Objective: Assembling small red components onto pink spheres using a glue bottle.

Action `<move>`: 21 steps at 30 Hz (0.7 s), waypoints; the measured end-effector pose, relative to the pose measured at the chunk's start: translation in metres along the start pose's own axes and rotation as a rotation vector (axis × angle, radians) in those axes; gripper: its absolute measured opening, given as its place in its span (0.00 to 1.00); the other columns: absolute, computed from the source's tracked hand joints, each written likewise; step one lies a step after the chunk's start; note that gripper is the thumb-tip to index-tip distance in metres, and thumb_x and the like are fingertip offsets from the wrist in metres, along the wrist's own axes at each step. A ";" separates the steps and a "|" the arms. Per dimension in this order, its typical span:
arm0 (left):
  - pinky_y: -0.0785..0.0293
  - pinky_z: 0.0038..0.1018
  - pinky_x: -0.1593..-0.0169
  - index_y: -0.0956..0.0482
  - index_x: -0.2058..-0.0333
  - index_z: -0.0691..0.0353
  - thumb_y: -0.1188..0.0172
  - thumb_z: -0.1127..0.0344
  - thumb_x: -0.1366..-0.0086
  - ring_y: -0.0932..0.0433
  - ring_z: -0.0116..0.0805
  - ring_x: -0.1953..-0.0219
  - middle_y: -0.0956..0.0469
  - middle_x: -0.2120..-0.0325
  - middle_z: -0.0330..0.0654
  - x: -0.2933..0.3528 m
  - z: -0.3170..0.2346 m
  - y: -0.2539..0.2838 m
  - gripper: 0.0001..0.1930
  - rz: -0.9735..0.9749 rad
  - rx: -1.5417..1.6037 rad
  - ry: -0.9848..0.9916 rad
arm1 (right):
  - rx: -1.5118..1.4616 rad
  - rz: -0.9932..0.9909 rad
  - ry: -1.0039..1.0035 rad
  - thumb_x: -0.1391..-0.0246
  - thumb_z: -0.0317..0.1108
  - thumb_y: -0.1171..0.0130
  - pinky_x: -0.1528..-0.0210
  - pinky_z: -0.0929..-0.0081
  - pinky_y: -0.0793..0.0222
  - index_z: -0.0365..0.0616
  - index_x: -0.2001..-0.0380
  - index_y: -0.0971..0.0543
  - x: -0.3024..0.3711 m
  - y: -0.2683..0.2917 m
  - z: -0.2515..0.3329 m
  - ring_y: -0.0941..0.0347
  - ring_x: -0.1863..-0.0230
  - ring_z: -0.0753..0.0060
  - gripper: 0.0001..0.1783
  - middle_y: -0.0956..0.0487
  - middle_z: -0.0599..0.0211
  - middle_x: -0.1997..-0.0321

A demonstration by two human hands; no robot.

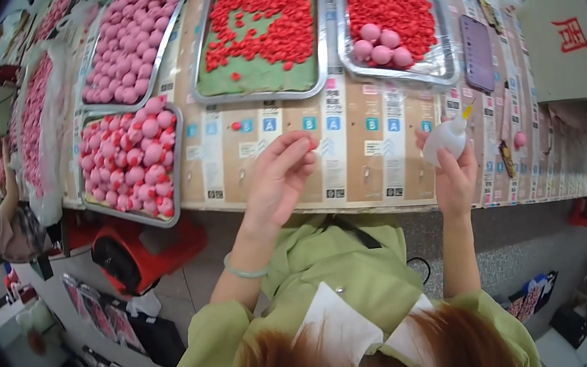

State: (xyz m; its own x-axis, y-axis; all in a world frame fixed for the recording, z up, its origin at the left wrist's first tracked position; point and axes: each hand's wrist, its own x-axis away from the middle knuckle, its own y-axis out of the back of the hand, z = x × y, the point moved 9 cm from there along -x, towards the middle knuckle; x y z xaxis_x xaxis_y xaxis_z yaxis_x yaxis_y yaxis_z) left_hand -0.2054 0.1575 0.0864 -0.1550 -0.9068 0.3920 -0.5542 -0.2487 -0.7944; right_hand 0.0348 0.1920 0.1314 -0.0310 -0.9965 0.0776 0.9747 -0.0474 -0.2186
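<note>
My left hand point(281, 178) is pinched closed over the table edge, with a small red piece point(313, 144) showing at its fingertips. In my right hand point(456, 175) is a white squeeze bottle point(445, 141) with a yellow nozzle tip, tilted up and to the right. Beyond my hands lie a metal tray point(325, 59) of red pieces on a green liner and another tray point(446, 27) with red pieces and several pink balls point(380, 44). A loose red piece point(236, 126) rests on the table near my left hand.
At left stand a tray of pink balls point(131, 45) and a tray of pink balls with red pieces on them point(131, 161). A purple phone point(476, 52) lies at right, near a grey box point(562, 40). A red stool point(146, 253) is below; another person point(6, 224) is at far left.
</note>
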 end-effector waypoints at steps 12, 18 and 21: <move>0.29 0.21 0.60 0.34 0.57 0.65 0.52 0.72 0.42 0.28 0.27 0.65 0.29 0.65 0.41 0.023 0.005 -0.024 0.13 0.061 0.217 0.078 | -0.041 0.124 -0.076 0.68 0.20 0.39 0.58 0.80 0.38 0.39 0.64 0.34 0.031 -0.064 0.022 0.34 0.62 0.76 0.23 0.31 0.64 0.62; 0.29 0.21 0.60 0.33 0.57 0.65 0.51 0.70 0.41 0.28 0.26 0.65 0.29 0.68 0.39 0.029 0.012 -0.031 0.13 0.062 0.249 0.137 | 0.074 0.125 0.163 0.70 0.23 0.35 0.59 0.79 0.38 0.39 0.65 0.33 0.035 -0.074 0.047 0.36 0.62 0.74 0.25 0.31 0.64 0.65; 0.29 0.21 0.61 0.33 0.58 0.65 0.52 0.70 0.41 0.28 0.25 0.66 0.28 0.68 0.39 0.030 0.017 -0.028 0.12 0.049 0.242 0.166 | 0.314 0.148 0.368 0.70 0.26 0.34 0.61 0.80 0.38 0.39 0.66 0.33 0.041 -0.076 0.062 0.35 0.64 0.74 0.24 0.31 0.64 0.67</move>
State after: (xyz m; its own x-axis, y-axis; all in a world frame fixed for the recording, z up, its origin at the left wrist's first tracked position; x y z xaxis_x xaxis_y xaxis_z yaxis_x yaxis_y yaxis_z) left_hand -0.1808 0.1315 0.1123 -0.3193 -0.8568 0.4049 -0.3346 -0.2979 -0.8941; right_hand -0.0270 0.1590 0.2113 0.0915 -0.9519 -0.2923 0.9924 0.0628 0.1062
